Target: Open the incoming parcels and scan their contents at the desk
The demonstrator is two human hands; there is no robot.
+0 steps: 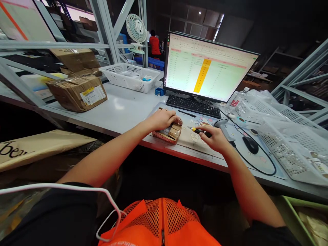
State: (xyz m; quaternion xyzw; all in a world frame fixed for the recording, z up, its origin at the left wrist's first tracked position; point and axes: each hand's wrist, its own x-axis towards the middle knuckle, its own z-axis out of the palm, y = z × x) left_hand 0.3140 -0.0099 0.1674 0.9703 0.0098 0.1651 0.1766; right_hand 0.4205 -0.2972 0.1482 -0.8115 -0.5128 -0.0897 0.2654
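My left hand [163,118] is closed over the top of a small taped cardboard box [175,132] at the front edge of the desk. Clear tape shines on the box's near end, and part of it is hidden under my fingers. In my right hand [215,137] is a utility knife [196,130] with a yellow and black handle. Its tip points left toward the box, a short gap away from it. Beneath the knife lies a worn beige board [191,141]. A black pen [187,113] rests just beyond my hands.
Behind stand a keyboard [193,106] and a monitor [205,68]. To the right are a scanner [224,130], a mouse [250,145] with a looping cable, and white baskets [284,150]. A larger carton [77,92] and a white basket [130,77] stand left.
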